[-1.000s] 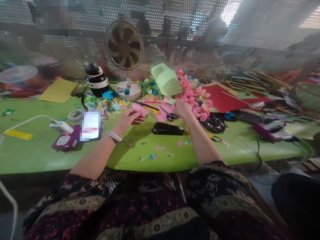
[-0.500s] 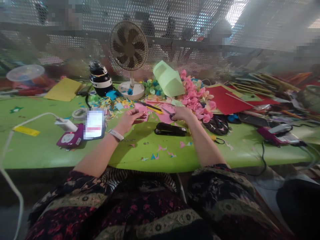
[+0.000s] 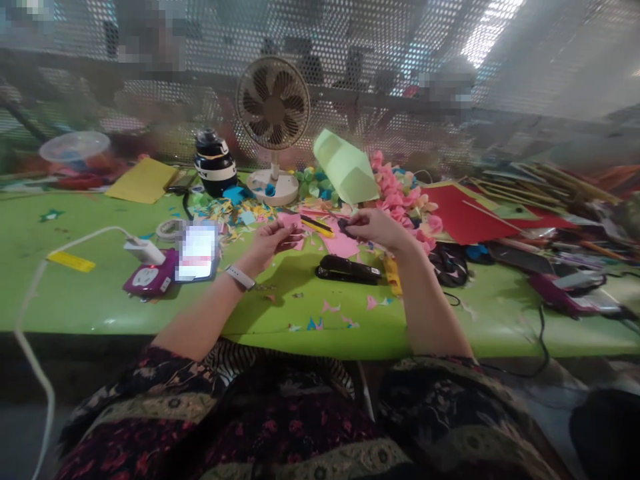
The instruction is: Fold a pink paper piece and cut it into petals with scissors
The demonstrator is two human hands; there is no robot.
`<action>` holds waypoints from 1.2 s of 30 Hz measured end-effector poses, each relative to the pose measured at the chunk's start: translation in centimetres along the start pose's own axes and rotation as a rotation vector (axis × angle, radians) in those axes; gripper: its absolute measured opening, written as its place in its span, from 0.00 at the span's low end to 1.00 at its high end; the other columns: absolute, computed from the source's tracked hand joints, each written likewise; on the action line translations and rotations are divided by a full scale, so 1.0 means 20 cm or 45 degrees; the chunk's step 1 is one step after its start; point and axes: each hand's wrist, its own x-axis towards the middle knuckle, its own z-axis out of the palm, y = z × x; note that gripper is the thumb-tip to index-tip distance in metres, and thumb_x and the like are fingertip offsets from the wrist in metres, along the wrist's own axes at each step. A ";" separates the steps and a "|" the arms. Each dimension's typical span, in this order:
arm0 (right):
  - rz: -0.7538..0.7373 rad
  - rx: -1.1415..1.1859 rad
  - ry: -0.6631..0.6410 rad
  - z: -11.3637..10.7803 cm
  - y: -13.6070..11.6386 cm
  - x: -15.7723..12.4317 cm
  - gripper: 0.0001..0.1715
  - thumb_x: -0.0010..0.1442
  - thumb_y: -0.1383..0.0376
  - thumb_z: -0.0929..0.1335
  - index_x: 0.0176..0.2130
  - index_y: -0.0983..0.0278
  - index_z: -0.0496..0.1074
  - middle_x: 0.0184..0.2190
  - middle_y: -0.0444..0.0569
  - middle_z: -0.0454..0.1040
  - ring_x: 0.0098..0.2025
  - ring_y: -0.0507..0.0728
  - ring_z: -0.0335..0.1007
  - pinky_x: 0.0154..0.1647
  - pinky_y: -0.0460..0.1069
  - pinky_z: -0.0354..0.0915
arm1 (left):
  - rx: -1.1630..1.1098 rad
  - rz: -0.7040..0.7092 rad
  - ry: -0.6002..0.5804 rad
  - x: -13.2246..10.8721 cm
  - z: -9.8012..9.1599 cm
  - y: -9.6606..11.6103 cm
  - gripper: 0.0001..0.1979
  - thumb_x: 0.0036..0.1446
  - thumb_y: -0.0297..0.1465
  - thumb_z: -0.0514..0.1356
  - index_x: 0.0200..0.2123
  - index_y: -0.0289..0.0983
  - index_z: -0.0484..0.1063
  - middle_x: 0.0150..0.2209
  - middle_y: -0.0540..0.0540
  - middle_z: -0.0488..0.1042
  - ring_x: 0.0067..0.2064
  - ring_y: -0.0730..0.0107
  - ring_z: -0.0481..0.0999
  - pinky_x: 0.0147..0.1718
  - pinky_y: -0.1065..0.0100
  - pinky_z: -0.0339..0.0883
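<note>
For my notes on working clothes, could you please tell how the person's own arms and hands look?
The left hand and right hand are ungloved. A pale wristband circles the left wrist. Dark floral sleeves with greyish-green bands end well short of the wrists.

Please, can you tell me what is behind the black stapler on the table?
Behind the black stapler lies pink paper, with a yellow-and-black tool further back, to the left. Whatever the stapler's body covers cannot be seen.
</note>
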 end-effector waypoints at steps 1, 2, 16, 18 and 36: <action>-0.035 0.070 -0.052 0.03 -0.02 0.00 0.14 0.55 0.59 0.75 0.33 0.64 0.70 0.26 0.45 0.73 0.26 0.50 0.65 0.28 0.48 0.61 | -0.016 0.015 0.005 0.00 0.00 0.00 0.09 0.57 0.30 0.70 0.31 0.34 0.74 0.35 0.45 0.84 0.35 0.73 0.84 0.36 0.73 0.76; -0.070 0.109 -0.096 0.06 -0.03 -0.01 0.18 0.53 0.55 0.76 0.32 0.64 0.70 0.25 0.44 0.71 0.25 0.50 0.63 0.27 0.48 0.59 | -0.028 0.028 0.016 0.00 0.01 0.00 0.09 0.57 0.30 0.71 0.32 0.35 0.74 0.34 0.45 0.84 0.34 0.73 0.84 0.36 0.74 0.76; -0.242 -0.102 -0.176 0.21 -0.11 -0.04 0.32 0.49 0.38 0.74 0.31 0.62 0.67 0.26 0.42 0.66 0.28 0.52 0.60 0.30 0.48 0.55 | -0.028 0.128 0.111 -0.03 0.05 0.03 0.14 0.53 0.37 0.73 0.33 0.36 0.73 0.34 0.47 0.84 0.36 0.71 0.84 0.38 0.70 0.75; -0.239 -0.105 -0.191 0.21 -0.11 -0.04 0.32 0.48 0.38 0.74 0.32 0.62 0.67 0.27 0.43 0.67 0.28 0.52 0.61 0.30 0.48 0.56 | -0.034 0.134 0.122 -0.03 0.05 0.02 0.16 0.52 0.39 0.74 0.33 0.36 0.73 0.33 0.47 0.83 0.36 0.71 0.84 0.37 0.71 0.75; -0.283 -0.101 -0.307 0.20 -0.10 -0.03 0.33 0.49 0.36 0.72 0.31 0.62 0.70 0.28 0.45 0.68 0.30 0.53 0.61 0.31 0.49 0.55 | -0.010 0.085 0.048 -0.04 0.05 0.03 0.10 0.56 0.34 0.72 0.35 0.35 0.75 0.37 0.45 0.84 0.34 0.73 0.83 0.41 0.69 0.77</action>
